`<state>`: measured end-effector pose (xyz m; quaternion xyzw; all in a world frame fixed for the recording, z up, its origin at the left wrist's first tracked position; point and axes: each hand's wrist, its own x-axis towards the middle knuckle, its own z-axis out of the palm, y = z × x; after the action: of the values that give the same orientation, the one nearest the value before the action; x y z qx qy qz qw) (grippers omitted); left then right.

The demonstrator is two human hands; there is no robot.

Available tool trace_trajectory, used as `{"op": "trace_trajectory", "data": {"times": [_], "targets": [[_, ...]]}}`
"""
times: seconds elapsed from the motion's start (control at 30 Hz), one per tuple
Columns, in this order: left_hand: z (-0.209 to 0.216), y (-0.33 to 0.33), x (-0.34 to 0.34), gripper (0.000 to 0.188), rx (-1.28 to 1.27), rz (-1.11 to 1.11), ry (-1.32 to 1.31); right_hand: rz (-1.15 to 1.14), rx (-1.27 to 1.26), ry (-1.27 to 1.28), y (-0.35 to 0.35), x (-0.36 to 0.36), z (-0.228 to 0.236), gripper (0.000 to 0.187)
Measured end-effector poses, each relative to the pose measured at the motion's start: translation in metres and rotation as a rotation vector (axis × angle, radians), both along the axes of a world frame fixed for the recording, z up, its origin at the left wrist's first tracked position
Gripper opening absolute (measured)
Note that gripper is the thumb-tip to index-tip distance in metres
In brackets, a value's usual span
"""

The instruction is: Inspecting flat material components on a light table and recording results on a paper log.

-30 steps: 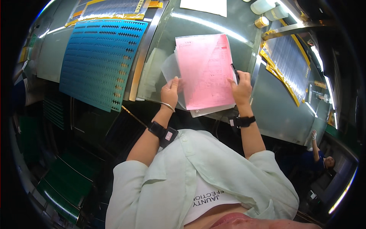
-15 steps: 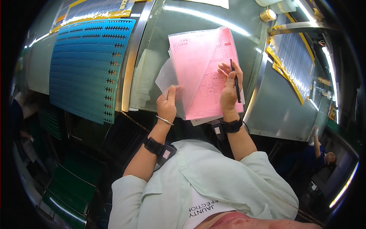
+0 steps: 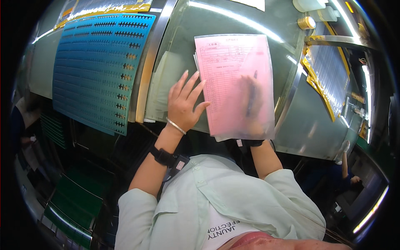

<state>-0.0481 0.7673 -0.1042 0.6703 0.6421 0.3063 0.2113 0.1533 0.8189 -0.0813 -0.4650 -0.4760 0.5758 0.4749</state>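
Note:
A pink printed form [image 3: 225,83] lies on the grey-green tabletop [image 3: 179,41], with other sheets showing under its left edge. A translucent cover sheet [image 3: 266,125] is spread over it. My left hand [image 3: 183,100] is open, fingers spread, just beside the form's left edge; its thumb reaches the paper's edge, though I cannot tell whether it touches. My right hand [image 3: 256,100] lies beneath the cover sheet, seen hazily through it. A dark pen [image 3: 251,98] shows blurred in that hand.
On the left stands a blue-green sheet [image 3: 96,71] with rows of small cut-outs. A metal rail [image 3: 156,54] runs between it and the form. At the upper right are a tape roll [image 3: 306,23], white containers [image 3: 308,4] and a yellow-edged clear panel [image 3: 329,75]. Another person [image 3: 343,171] is at far right.
My left hand has let go of the cover sheet and spread its fingers. The sheet, folded back before, now lies flat over the form and my right hand.

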Motion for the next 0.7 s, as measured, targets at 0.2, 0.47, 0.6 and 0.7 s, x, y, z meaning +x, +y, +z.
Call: {"op": "trace_trajectory", "data": {"times": [0.2,0.47,0.6,0.7], "targets": [[-0.015,0.005,0.010,0.061,-0.087,-0.095,0.216,0.234,-0.013,-0.173,-0.005,0.009,0.001,0.058],[-0.018,0.007,0.008,0.052,-0.038,-0.089,0.170,0.249,-0.293,0.007,-0.004,-0.015,0.020,0.053],[-0.017,0.006,0.006,0.047,0.005,-0.096,0.191,0.121,-0.362,0.244,-0.012,-0.022,0.025,0.044],[-0.008,0.010,0.005,0.059,-0.008,-0.182,0.066,0.255,0.295,-0.427,-0.011,-0.006,-0.041,0.029]]}}
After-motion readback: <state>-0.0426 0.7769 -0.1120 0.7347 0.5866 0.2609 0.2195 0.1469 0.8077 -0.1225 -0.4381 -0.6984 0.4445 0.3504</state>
